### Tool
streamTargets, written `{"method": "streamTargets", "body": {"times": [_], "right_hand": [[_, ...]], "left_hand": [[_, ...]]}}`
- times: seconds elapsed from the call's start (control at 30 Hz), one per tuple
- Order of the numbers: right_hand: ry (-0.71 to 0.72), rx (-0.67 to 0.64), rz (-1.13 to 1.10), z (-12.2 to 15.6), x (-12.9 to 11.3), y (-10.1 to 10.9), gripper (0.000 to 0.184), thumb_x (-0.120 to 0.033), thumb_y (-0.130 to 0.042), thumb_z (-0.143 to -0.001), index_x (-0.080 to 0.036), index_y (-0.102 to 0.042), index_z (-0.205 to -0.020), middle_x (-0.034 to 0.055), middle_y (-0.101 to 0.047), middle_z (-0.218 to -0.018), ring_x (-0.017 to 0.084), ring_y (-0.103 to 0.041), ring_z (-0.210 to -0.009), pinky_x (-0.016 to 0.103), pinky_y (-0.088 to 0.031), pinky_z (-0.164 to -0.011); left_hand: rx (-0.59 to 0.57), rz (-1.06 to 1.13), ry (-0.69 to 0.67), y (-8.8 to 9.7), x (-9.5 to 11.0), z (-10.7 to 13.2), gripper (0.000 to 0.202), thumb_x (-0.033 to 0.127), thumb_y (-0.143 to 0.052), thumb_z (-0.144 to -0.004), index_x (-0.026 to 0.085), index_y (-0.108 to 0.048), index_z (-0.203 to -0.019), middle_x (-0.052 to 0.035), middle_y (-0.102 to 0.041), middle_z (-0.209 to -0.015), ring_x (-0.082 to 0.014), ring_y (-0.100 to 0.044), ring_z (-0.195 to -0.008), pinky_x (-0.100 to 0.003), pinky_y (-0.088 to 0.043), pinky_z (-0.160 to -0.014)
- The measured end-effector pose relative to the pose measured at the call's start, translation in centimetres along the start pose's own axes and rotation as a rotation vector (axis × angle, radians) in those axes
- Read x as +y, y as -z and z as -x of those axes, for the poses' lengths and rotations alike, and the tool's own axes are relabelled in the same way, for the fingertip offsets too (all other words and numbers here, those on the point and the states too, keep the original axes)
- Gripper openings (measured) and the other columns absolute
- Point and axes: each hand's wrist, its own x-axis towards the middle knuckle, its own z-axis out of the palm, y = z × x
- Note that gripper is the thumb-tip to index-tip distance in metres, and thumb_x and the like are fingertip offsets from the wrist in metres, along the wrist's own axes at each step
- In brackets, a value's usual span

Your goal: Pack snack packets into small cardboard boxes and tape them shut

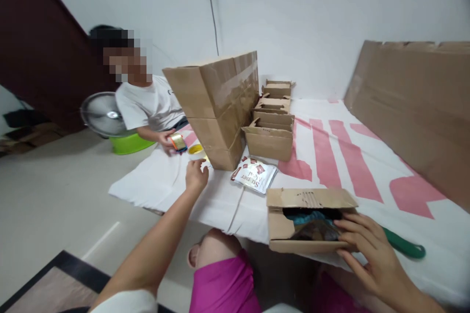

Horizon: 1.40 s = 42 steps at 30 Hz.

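Observation:
An open cardboard box [282, 247] lies at the table's near edge, with dark and teal items [308, 217] partly showing inside. My right hand [374, 252] grips its right end, fingers over the opening and thumb low at the front wall. Out to the left, my left hand [197, 176] reaches over the table with fingers loosely bent and apart; nothing shows in it. Just beyond it are a roll of yellow tape [196, 149] and the stack of taped cardboard boxes [223, 129]. A silver printed pouch [254, 174] lies between the stack and the open box.
Several open cardboard boxes [270, 142] line up behind the pouch. A green handle [406, 244] pokes out beside my right hand. A large cardboard piece [411, 107] stands at right. Across the table, a person [150, 102] holds a tape dispenser [178, 142]. Behind is a fan [106, 113].

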Motion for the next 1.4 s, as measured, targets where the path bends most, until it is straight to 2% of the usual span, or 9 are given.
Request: {"method": "streamTargets", "body": {"times": [0.17, 0.3, 0.43, 0.6, 0.7, 0.9, 1.07, 1.2, 1.4], "right_hand": [[-0.054, -0.065, -0.004, -1.2, -1.0, 0.2, 0.016, -0.022, -0.062, -0.083, -0.022, -0.063, -0.099, 0.0095, -0.064, -0.124, 0.032, -0.049, -0.123, 0.053, -0.039, -0.099], [-0.080, -0.065, 0.009, -1.3, -1.6, 0.3, 0.017, -0.023, -0.061, -0.083, -0.022, -0.065, -0.100, 0.0092, -0.063, -0.127, 0.031, -0.049, -0.125, 0.053, -0.039, -0.101], [-0.079, -0.056, 0.027, -0.9, -2.0, 0.4, 0.020, -0.024, -0.062, -0.083, -0.022, -0.065, -0.102, 0.0086, -0.065, -0.124, 0.030, -0.050, -0.124, 0.052, -0.038, -0.103], [-0.052, -0.045, 0.062, -0.5, -2.5, 0.7, 0.023, -0.024, -0.062, -0.083, -0.022, -0.063, -0.106, 0.0088, -0.065, -0.124, 0.031, -0.049, -0.125, 0.054, -0.037, -0.103], [-0.055, -0.031, 0.054, -0.4, -2.6, 0.7, 0.023, -0.023, -0.061, -0.084, -0.021, -0.063, -0.107, 0.0096, -0.066, -0.122, 0.031, -0.049, -0.126, 0.055, -0.037, -0.103], [-0.092, -0.009, 0.002, -1.2, -2.3, 0.4, 0.023, -0.021, -0.062, -0.083, -0.019, -0.062, -0.106, 0.0109, -0.066, -0.121, 0.031, -0.049, -0.125, 0.055, -0.038, -0.103], [-0.106, -0.032, 0.009, -1.5, -2.2, 0.4, 0.018, -0.020, -0.061, -0.084, -0.020, -0.063, -0.102, 0.0102, -0.065, -0.123, 0.031, -0.047, -0.127, 0.056, -0.037, -0.102], [-0.107, -0.085, 0.027, -2.0, -1.9, 1.0, 0.020, -0.024, -0.061, -0.085, -0.021, -0.064, -0.104, 0.0109, -0.062, -0.129, 0.032, -0.046, -0.128, 0.055, -0.040, -0.100], [-0.089, -0.135, 0.046, -3.2, -1.1, 2.2, 0.032, -0.040, -0.068, -0.082, -0.022, -0.064, -0.108, 0.0139, -0.055, -0.136, 0.035, -0.043, -0.130, 0.054, -0.045, -0.098]], "left_hand": [[-0.087, 0.290, -0.423, 4.3, 8.0, 5.5, 0.013, 0.019, -0.049, -0.086, 0.019, -0.061, -0.091, -0.0033, -0.062, -0.084, -0.0163, -0.061, -0.080, -0.029, -0.052, -0.077], [-0.530, 0.625, -1.050, 7.7, 15.7, 11.4, 0.022, 0.009, -0.044, -0.089, 0.019, -0.059, -0.102, -0.0056, -0.070, -0.090, -0.0145, -0.066, -0.085, -0.024, -0.052, -0.076], [-0.729, 0.364, -1.348, 6.8, 19.5, 14.7, 0.024, 0.023, -0.047, -0.093, 0.018, -0.058, -0.115, -0.0100, -0.069, -0.109, -0.0198, -0.064, -0.104, -0.033, -0.049, -0.094], [-0.560, -0.018, -1.294, 4.0, 19.1, 15.5, 0.041, 0.053, -0.050, -0.089, 0.018, -0.064, -0.104, -0.0121, -0.069, -0.103, -0.0321, -0.056, -0.120, -0.059, -0.020, -0.115], [-0.481, -0.073, -1.288, 4.6, 18.8, 15.1, 0.040, 0.054, -0.048, -0.090, 0.018, -0.065, -0.096, -0.0135, -0.068, -0.109, -0.0328, -0.051, -0.126, -0.061, -0.007, -0.117], [-0.292, -0.034, -1.139, 6.6, 17.7, 13.4, 0.020, 0.037, -0.053, -0.090, 0.020, -0.064, -0.087, -0.0107, -0.068, -0.114, -0.0295, -0.054, -0.124, -0.057, -0.020, -0.116], [-0.391, 0.004, -0.891, 5.9, 15.2, 12.9, 0.017, 0.037, -0.058, -0.086, 0.022, -0.065, -0.091, -0.0097, -0.069, -0.109, -0.0276, -0.065, -0.101, -0.053, -0.042, -0.102], [-0.502, 0.169, -0.792, 4.4, 13.9, 13.9, 0.032, 0.037, -0.046, -0.094, 0.024, -0.061, -0.118, -0.0131, -0.045, -0.145, -0.0296, -0.045, -0.132, -0.046, -0.042, -0.105], [-0.629, 0.400, -0.686, 2.2, 12.7, 15.6, 0.050, 0.060, -0.033, -0.093, 0.023, -0.057, -0.116, -0.0139, -0.018, -0.159, -0.0341, -0.023, -0.145, -0.053, -0.032, -0.111]]}}
